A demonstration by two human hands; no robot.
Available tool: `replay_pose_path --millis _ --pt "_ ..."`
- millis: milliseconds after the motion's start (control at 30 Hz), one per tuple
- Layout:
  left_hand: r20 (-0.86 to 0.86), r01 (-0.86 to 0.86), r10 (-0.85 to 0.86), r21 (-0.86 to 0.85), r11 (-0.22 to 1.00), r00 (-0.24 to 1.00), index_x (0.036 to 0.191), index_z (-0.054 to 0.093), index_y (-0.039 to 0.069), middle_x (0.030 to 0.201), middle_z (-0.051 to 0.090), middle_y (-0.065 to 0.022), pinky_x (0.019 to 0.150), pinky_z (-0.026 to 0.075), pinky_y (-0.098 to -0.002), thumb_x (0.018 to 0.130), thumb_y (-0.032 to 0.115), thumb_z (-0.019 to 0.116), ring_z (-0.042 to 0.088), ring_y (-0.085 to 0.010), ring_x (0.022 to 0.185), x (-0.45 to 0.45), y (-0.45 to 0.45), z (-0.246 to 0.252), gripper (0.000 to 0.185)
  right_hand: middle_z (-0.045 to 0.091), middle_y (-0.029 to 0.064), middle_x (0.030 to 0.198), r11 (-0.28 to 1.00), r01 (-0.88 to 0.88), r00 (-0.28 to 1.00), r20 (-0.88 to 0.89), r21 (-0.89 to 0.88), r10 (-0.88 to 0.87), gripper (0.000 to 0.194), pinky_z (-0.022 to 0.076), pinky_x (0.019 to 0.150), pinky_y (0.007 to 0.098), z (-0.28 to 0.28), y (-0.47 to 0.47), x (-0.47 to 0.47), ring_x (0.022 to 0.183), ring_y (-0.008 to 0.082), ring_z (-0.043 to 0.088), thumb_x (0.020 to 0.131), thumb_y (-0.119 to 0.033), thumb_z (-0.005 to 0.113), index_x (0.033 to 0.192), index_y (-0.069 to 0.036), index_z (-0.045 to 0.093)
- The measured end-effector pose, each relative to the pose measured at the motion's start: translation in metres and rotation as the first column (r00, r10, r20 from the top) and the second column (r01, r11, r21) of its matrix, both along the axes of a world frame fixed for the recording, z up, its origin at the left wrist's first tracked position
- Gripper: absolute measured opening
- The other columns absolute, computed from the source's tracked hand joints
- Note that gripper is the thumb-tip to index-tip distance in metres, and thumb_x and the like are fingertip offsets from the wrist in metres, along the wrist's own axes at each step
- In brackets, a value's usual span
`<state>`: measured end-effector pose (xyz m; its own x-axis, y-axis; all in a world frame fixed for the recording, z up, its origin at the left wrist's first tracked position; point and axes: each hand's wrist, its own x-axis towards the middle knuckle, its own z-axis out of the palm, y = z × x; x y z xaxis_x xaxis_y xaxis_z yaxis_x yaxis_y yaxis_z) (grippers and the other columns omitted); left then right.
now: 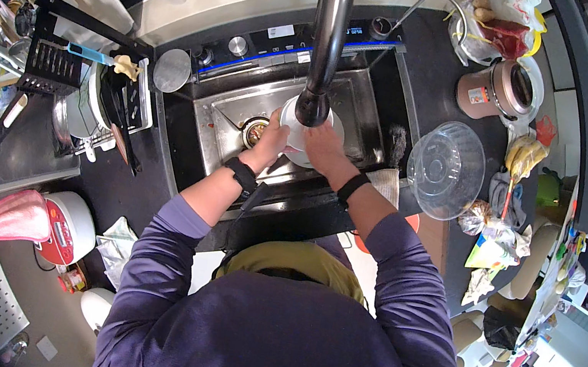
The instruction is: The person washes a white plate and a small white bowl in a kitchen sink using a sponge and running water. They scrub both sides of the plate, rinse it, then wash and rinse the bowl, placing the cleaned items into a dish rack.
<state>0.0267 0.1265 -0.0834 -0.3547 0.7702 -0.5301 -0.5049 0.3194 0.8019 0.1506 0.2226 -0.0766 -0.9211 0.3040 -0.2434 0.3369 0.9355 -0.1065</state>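
Observation:
Over the metal sink (233, 109), my left hand (272, 142) grips the near-left rim of a white bowl (294, 136), thumb on top. My right hand (325, 149) lies against the bowl's right side, its fingertips partly hidden below the faucet head. Directly above the bowl hangs the dark faucet (323, 60), covering part of it. Another pale round dish (299, 159) shows beneath the hands, mostly hidden. Left of my left hand is the drain strainer (255, 131), with food scraps in it. Each wrist wears a black band.
Right of the sink stands a clear plastic bowl (445, 170), with a pinkish insulated pot (493, 91) behind it and bananas (526, 155) beyond. A dish rack (103, 140) with plates stands left. A cloth (385, 186) hangs at the sink's front edge. A red-and-white rice cooker (68, 227) sits lower left.

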Motion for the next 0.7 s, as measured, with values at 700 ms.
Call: replay_pose_path --millis 700 --pt "0.066 -0.001 0.008 -0.113 0.994 0.998 0.134 0.027 0.013 0.122 0.048 -0.0149 0.068 0.058 -0.0431 0.086 0.002 0.03 0.058 -0.0315 0.098 0.007 0.007 0.01 0.05 0.035 0.0099 0.142 0.999 -0.016 0.97 -0.243 -0.032 0.008 0.061 0.0412 0.095 0.0398 -0.019 0.006 0.024 0.114 0.0286 0.051 0.076 -0.005 0.053 0.135 -0.009 0.037"
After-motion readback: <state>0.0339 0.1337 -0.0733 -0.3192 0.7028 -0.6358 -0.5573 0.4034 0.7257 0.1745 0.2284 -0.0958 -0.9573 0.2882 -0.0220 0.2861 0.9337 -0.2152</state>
